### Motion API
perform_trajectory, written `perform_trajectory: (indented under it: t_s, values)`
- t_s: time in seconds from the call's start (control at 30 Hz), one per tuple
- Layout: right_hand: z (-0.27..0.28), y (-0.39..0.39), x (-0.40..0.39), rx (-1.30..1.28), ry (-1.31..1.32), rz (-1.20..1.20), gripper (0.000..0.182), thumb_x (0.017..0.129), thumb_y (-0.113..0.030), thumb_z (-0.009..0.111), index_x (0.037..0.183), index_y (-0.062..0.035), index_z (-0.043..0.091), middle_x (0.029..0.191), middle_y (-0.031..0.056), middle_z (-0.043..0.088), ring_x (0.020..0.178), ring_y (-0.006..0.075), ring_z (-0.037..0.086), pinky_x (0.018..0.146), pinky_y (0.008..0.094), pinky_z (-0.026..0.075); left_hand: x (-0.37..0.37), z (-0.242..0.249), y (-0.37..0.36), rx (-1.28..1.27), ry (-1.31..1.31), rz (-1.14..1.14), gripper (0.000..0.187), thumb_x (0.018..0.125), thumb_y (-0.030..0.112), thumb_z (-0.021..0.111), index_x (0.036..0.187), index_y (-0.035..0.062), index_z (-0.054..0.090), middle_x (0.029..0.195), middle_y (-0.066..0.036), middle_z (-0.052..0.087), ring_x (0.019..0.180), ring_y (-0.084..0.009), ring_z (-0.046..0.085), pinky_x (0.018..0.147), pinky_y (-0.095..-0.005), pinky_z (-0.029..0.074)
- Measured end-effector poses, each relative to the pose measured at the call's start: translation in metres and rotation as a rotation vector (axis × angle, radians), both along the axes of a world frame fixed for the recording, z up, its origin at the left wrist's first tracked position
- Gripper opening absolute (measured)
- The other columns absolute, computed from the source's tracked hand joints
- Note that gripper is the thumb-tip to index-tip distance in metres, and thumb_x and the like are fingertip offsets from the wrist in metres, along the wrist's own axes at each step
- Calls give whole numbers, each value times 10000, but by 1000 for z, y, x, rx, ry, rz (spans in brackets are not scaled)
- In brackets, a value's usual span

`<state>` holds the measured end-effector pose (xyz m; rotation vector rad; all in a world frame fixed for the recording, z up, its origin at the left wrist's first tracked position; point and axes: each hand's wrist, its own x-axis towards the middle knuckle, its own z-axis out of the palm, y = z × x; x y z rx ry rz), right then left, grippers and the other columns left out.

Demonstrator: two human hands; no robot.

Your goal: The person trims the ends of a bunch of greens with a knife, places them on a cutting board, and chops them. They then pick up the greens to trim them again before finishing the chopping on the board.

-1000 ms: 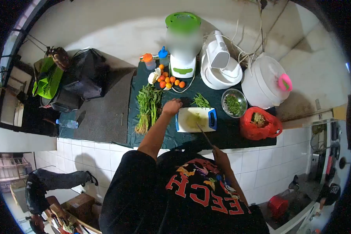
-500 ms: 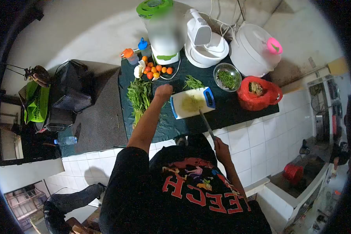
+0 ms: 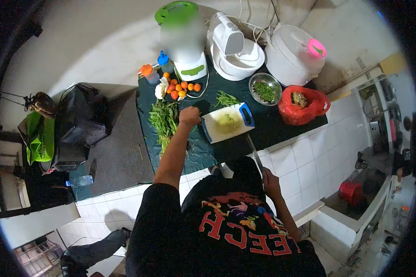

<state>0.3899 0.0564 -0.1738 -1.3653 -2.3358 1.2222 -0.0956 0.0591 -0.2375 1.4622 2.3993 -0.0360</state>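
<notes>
My right hand [image 3: 271,183] is wrapped round the handle of a knife [image 3: 254,151], held off the table's front edge with its blade pointing up toward the board. A white cutting board [image 3: 217,133] with blue ends lies before me, stained green in the middle. Just left of it, my left hand [image 3: 189,115] has its fingers curled closed; what they hold, if anything, is hidden. A bunch of leafy greens [image 3: 163,120] lies left of that hand. Behind the board is a small pile of cut greens [image 3: 226,99]. Chopped greens [image 3: 265,91] sit in a clear bowl [image 3: 252,95].
Tomatoes [image 3: 174,94], garlic [image 3: 161,88], two small bottles with orange [image 3: 146,70] and blue caps, a blender [image 3: 192,69] and a stand mixer [image 3: 238,69] stand along the back. At right are a red bag [image 3: 296,113] and a large white tub [image 3: 293,55].
The knife and my right hand have drawn back from the board toward the lower right. My left hand has shifted slightly down and left, still closed. The whole view has moved a little.
</notes>
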Motion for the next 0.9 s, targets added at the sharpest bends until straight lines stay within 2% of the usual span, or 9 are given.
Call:
perform_trajectory:
  t_s: [0.03, 0.17, 0.27, 0.4, 0.53, 0.6, 0.67, 0.83, 0.9]
  values:
    - [-16, 0, 5, 148, 37, 52, 317, 1069, -241, 500, 1284, -41, 618, 738, 181, 653, 644, 288, 668, 623, 405, 524, -2, 0, 2, -10, -2, 5, 234, 753, 249, 703, 877, 61, 765, 953, -166, 748, 919, -353, 739, 801, -451, 605]
    - [-19, 5, 9, 9, -76, 20, 308, 1062, -207, 513, 1294, -30, 610, 728, 172, 643, 642, 286, 663, 617, 407, 523, -3, 5, -7, 86, 12, 69, 234, 769, 259, 700, 869, 56, 759, 970, -175, 747, 886, -364, 739, 776, -474, 605]
    - [-18, 9, 0, 120, 11, 91, 313, 1062, -204, 509, 1301, -25, 604, 725, 169, 643, 635, 276, 656, 609, 401, 519, 6, 21, -16, 225, -92, 214, 247, 784, 285, 697, 853, 53, 748, 958, -194, 743, 862, -390, 730, 768, -489, 598]
    - [-32, 18, -50, 60, -74, 165, 323, 1059, -232, 501, 1297, -31, 586, 1002, 271, 699, 933, 455, 683, 803, 503, 549, 52, 34, -24, 261, -301, 276, 313, 771, 322, 728, 893, 34, 727, 885, -228, 726, 849, -409, 716, 771, -507, 580]
    - [-56, 21, -104, 123, -28, 285, 341, 1065, -250, 478, 1300, -25, 577, 1095, 291, 685, 1020, 475, 657, 871, 524, 535, 83, 2, -40, 322, -380, 291, 325, 773, 321, 747, 880, 15, 726, 832, -236, 713, 806, -416, 714, 718, -498, 575]
    - [-56, 27, -130, 80, -115, 355, 387, 1064, -291, 479, 1313, -15, 589, 1150, 252, 698, 997, 451, 682, 859, 534, 560, 90, -5, -56, 355, -441, 271, 312, 778, 290, 752, 871, -3, 699, 831, -234, 710, 778, -403, 715, 708, -480, 568]
    - [-58, 31, -143, 85, -74, 319, 376, 1064, -287, 477, 1295, -9, 583, 1122, 265, 695, 997, 462, 671, 857, 541, 543, 95, -4, -73, 404, -555, 267, 296, 783, 265, 759, 875, -4, 675, 807, -220, 707, 740, -392, 709, 690, -469, 555]
    - [-67, 47, -143, 225, -11, 255, 356, 1063, -280, 480, 1268, -5, 577, 1052, 276, 697, 957, 479, 664, 823, 559, 525, 103, -2, -78, 420, -545, 290, 295, 784, 229, 759, 936, 6, 640, 809, -221, 692, 759, -391, 704, 700, -466, 550]
    - [-69, 53, -140, 278, -18, 175, 334, 1063, -260, 483, 1263, -12, 582, 1001, 266, 703, 915, 477, 670, 799, 556, 530, 110, -1, -68, 435, -599, 374, 245, 793, 162, 713, 945, -5, 618, 838, -225, 693, 803, -441, 687, 747, -488, 556]
